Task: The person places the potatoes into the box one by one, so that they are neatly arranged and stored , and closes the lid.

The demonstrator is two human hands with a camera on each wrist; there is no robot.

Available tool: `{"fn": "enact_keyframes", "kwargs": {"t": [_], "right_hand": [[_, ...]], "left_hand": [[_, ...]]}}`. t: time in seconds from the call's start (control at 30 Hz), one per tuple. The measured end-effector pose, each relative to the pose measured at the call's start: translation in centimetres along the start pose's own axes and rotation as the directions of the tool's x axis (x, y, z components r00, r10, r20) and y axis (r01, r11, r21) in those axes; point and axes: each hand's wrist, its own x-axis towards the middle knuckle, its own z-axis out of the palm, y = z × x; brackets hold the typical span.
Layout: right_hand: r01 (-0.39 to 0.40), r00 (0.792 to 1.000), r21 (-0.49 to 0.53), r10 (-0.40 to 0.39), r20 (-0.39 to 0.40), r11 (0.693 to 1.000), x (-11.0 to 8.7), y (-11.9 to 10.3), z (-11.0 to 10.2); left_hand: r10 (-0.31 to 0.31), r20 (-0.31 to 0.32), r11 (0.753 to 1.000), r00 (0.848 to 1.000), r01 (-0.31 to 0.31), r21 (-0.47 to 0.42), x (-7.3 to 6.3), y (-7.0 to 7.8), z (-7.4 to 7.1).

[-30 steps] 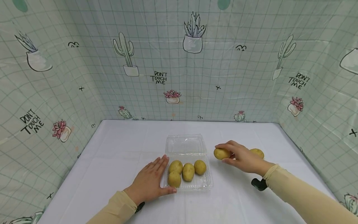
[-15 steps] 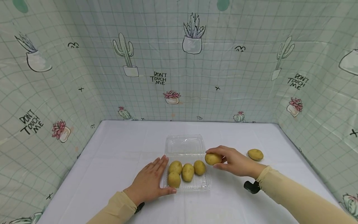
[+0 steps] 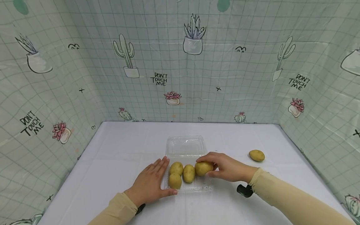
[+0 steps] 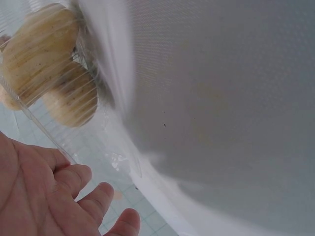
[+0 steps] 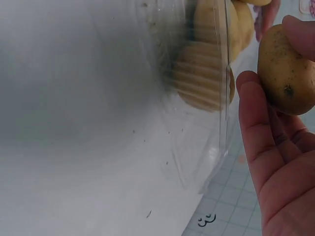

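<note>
A clear plastic clamshell box [image 3: 197, 188] lies with its lid folded back in the middle of the table. Several yellow potatoes [image 3: 189, 173] sit in its base. My right hand [image 3: 229, 167] pinches another potato [image 5: 288, 73] between thumb and fingers, over the right side of the base. In the head view this potato hides the rightmost one inside, which the right wrist view shows through the ribbed wall. My left hand [image 3: 149, 181] rests along the box's left side, fingers straight, thumb at the front corner. Its fingers [image 4: 74, 177] touch or nearly touch the plastic rim.
A single potato [image 3: 257, 155] lies on the white tablecloth [image 3: 135, 137] to the right of the box. The raised lid [image 3: 186, 145] extends behind the base. A patterned curtain [image 3: 180, 62] encloses the table at the back and sides.
My right hand has carried its potato leftward from the table's right side to over the box, away from the loose potato. The left hand has stayed in place.
</note>
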Motion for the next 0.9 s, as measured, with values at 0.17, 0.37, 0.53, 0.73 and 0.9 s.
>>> {"fn": "enact_keyframes", "kwargs": {"t": [0.17,0.37,0.53,0.73,0.9], "right_hand": [[0.000,1.000,0.010,0.000,0.025,1.000,0.6,-0.3,0.6],[0.005,0.998,0.002,-0.005,0.066,1.000,1.2,-0.7,1.4],[0.019,0.996,-0.006,-0.019,0.085,1.000,1.6,-0.7,1.9],[0.015,0.995,-0.008,-0.015,0.103,1.000,1.8,-0.8,2.2],[0.014,0.993,-0.042,-0.009,0.114,0.999,1.8,-0.8,2.3]], "left_hand": [[0.000,-0.002,1.000,1.000,0.000,-0.002,0.0,-0.1,0.1],[0.002,-0.008,1.000,1.000,-0.002,0.007,0.0,-0.1,0.2],[0.005,-0.012,1.000,1.000,-0.005,-0.007,0.0,-0.1,0.1],[0.002,-0.004,1.000,1.000,-0.002,-0.009,-0.1,-0.1,0.1],[0.000,-0.003,1.000,1.000,0.000,-0.007,0.0,-0.2,0.2]]}}
